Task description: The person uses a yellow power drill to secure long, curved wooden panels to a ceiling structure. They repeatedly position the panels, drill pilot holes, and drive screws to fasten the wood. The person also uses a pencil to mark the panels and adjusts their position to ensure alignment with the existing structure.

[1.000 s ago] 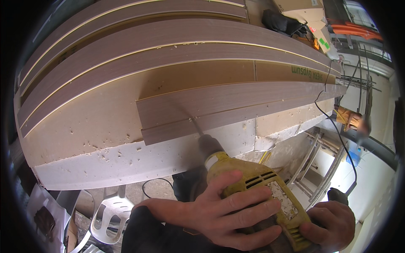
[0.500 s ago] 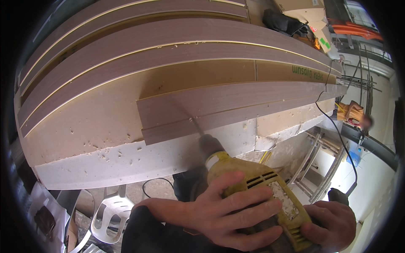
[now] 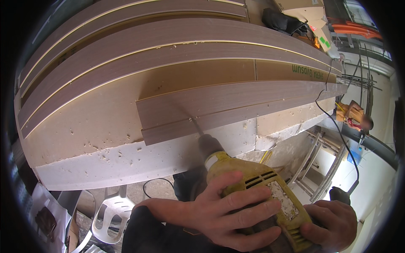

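Note:
A worn yellow corded power drill [image 3: 230, 168] fills the lower middle. My left hand [image 3: 236, 211] wraps over its body from the left, fingers spread across the casing near the vents. My right hand [image 3: 331, 225] closes round its rear handle, where the cord comes out. The drill bit [image 3: 197, 126] points away from me, its tip against the groove of a grey-brown grooved board [image 3: 236, 99]. Some pale shavings lie by the tip. The trigger is hidden under my right hand.
More long grooved boards [image 3: 139, 40] lie behind, on gypsum sheets [image 3: 93, 122] strewn with shavings. The black power cord [image 3: 339, 130] runs across the right end of the boards. A white plastic chair [image 3: 110, 217] stands below left, a wooden ladder-like frame [image 3: 320, 164] at right. Another person [image 3: 356, 116] is at far right.
The drill and both my hands stay almost where they were, with the bit at the same spot. The person at far right has shifted slightly.

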`<state>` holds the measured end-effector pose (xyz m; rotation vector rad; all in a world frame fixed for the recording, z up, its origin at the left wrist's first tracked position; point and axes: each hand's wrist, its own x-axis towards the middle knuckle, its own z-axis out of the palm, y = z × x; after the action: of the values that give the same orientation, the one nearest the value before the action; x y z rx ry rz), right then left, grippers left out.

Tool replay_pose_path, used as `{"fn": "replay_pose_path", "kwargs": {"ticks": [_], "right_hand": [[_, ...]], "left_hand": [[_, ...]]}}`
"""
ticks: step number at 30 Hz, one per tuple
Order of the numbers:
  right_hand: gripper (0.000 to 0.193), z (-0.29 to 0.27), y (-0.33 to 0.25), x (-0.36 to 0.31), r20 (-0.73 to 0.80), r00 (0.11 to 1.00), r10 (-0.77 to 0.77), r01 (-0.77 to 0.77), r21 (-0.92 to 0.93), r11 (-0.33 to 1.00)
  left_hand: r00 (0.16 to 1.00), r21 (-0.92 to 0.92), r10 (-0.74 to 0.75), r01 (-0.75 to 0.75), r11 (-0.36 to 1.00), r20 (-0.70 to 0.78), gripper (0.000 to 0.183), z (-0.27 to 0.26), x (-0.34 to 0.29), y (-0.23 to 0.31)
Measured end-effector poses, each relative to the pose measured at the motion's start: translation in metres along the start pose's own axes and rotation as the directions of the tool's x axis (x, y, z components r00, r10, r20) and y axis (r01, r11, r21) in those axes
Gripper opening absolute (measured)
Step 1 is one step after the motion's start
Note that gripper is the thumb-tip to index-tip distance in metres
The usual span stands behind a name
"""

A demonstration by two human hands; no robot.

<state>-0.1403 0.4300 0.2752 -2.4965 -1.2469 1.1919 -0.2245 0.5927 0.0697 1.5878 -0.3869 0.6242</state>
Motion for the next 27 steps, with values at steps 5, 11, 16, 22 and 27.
{"fn": "replay_pose_path", "kwargs": {"ticks": [5, 11, 16, 22, 27], "right_hand": [[0.046, -0.002, 0.000, 0.002, 0.018, 1.000, 0.001, 0.000, -0.040, 0.999], [0.050, -0.002, 0.001, 0.003, -0.005, 1.000, -0.010, 0.010, -0.023, 1.000], [0.055, 0.002, 0.001, 0.002, -0.033, 0.999, -0.011, 0.011, -0.016, 1.000], [0.055, -0.005, -0.001, 0.001, 0.007, 1.000, 0.017, -0.016, -0.056, 0.998], [0.054, -0.001, -0.002, -0.001, -0.008, 1.000, 0.019, -0.020, -0.052, 0.998]], "left_hand": [[1.000, 0.020, -0.009, 0.009, 1.000, -0.003, 0.024, 0.001, 0.001, 0.001], [1.000, 0.023, -0.016, 0.016, 1.000, -0.018, 0.025, 0.002, 0.001, 0.002], [1.000, 0.027, -0.016, 0.017, 0.999, -0.008, 0.026, 0.001, 0.001, 0.002], [0.999, 0.026, 0.053, -0.053, 0.998, 0.000, 0.037, 0.000, 0.005, -0.002], [1.000, 0.027, 0.007, -0.007, 1.000, -0.010, 0.025, 0.002, 0.001, 0.001]]}}
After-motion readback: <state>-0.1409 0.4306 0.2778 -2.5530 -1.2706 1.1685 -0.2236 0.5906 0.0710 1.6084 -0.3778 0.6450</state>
